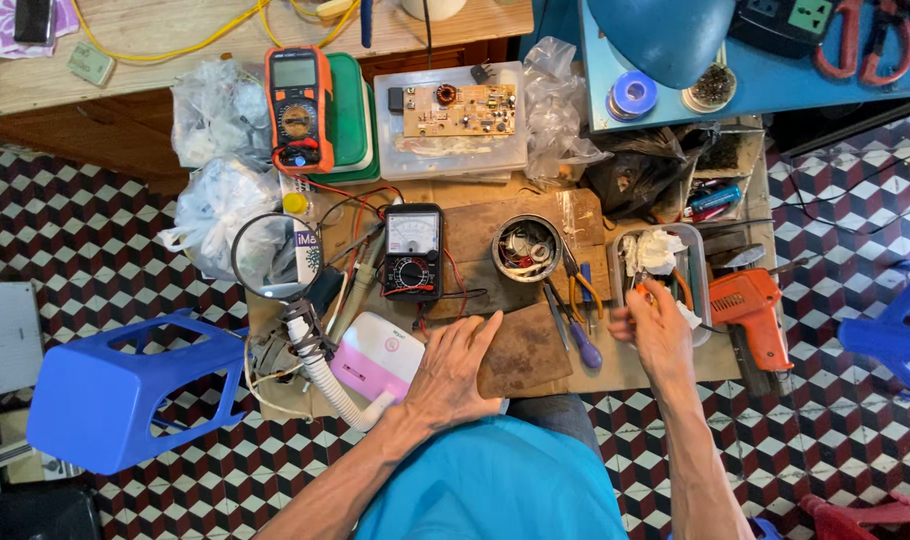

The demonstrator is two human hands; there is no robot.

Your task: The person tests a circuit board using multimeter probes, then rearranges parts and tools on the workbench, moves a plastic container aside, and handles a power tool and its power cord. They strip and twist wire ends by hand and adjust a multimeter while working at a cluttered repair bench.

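A person's left hand lay flat and empty on the desk's near edge, beside a worn brown pad; the right hand pinched a small orange-tipped tool over the metal tray near the right edge; it looked light, stiff and best gripped at the handle; its tip was too small to make out, the fingers hiding most of it.

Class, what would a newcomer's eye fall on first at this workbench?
The orange multimeter at the bench's far left, and the orange soldering gun at the right edge. Between them, the left hand lies flat on a wooden board; the right hand reaches into a metal tray.
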